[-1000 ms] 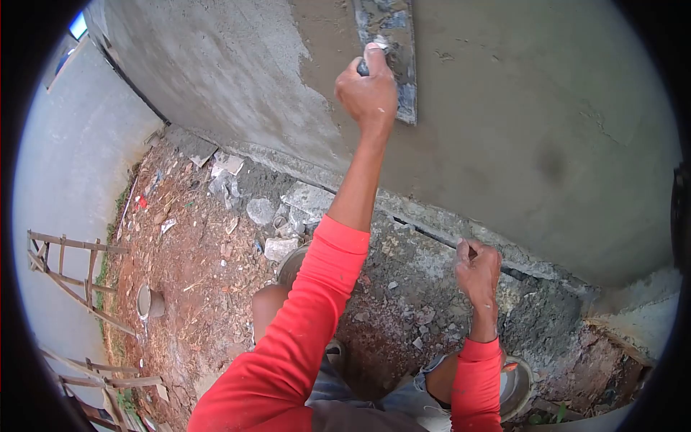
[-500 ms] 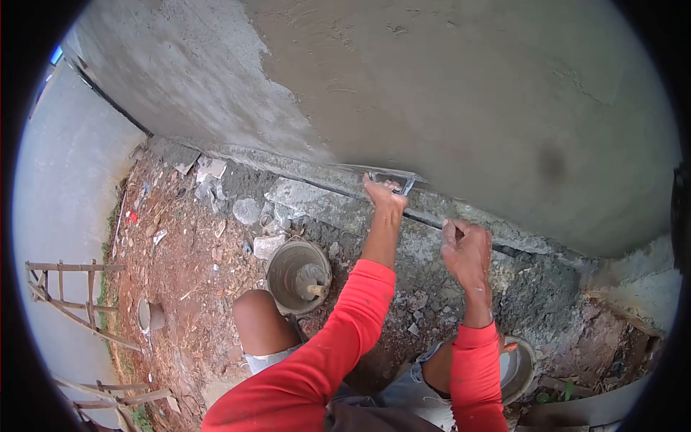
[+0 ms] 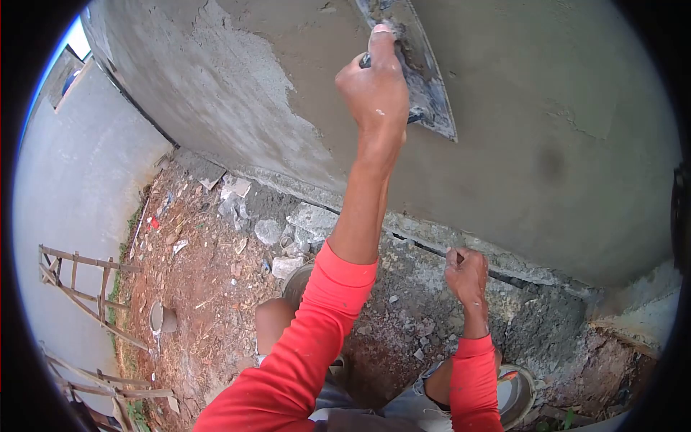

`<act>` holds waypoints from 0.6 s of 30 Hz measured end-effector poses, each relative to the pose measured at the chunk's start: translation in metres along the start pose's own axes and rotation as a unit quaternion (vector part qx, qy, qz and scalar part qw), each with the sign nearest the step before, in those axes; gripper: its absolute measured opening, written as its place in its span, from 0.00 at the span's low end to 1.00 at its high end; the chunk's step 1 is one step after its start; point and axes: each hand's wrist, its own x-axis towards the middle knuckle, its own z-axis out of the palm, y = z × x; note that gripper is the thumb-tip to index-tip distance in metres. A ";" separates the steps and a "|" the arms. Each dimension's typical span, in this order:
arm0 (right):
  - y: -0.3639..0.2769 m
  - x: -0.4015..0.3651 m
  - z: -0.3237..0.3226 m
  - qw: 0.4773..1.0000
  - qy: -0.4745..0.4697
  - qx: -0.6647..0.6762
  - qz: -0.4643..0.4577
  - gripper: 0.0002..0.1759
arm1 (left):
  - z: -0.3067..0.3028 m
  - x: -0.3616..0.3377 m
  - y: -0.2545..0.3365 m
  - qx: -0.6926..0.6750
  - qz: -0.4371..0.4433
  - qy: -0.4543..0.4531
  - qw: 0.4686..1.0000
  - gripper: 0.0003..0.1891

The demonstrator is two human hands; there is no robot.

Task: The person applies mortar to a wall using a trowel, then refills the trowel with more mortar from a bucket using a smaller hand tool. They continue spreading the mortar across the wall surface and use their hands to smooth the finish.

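My left hand (image 3: 376,90) is wrapped round the handle of a plastering trowel (image 3: 430,93), thumb stretched along its back. The trowel's flat metal blade, smeared with mortar, lies against or very close to the wet grey plaster wall (image 3: 533,79). Lower on the right, my right hand (image 3: 469,277) is closed near the wall's foot, fingers curled and thumb pressed in. Whatever it may hold is hidden. To the left of the trowel, a paler, rougher patch (image 3: 237,72) shows on the wall.
A bucket (image 3: 294,286) stands by my knee, partly behind my left sleeve. Another bucket (image 3: 529,394) sits beside my right leg. Rubble and stones (image 3: 268,230) line the wall's base. Further left are a small bucket (image 3: 167,319) and wooden frames (image 3: 79,295) by another wall.
My left hand has swept the trowel up the wall from its base, and the blade has turned from lying lengthwise to steeply upright. My right hand stays low, still closed.
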 end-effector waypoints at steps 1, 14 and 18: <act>0.000 -0.001 0.004 1.000 0.000 0.000 -0.005 0.15 | 0.003 0.001 0.006 0.049 0.056 -0.024 0.997 0.29; 0.012 0.002 -0.001 0.999 0.031 -0.010 -0.027 0.14 | -0.024 0.033 0.015 0.239 0.337 -0.018 0.911 0.29; 0.005 -0.006 -0.018 1.000 0.015 -0.005 0.008 0.13 | -0.068 0.143 0.076 0.216 0.302 0.026 0.928 0.25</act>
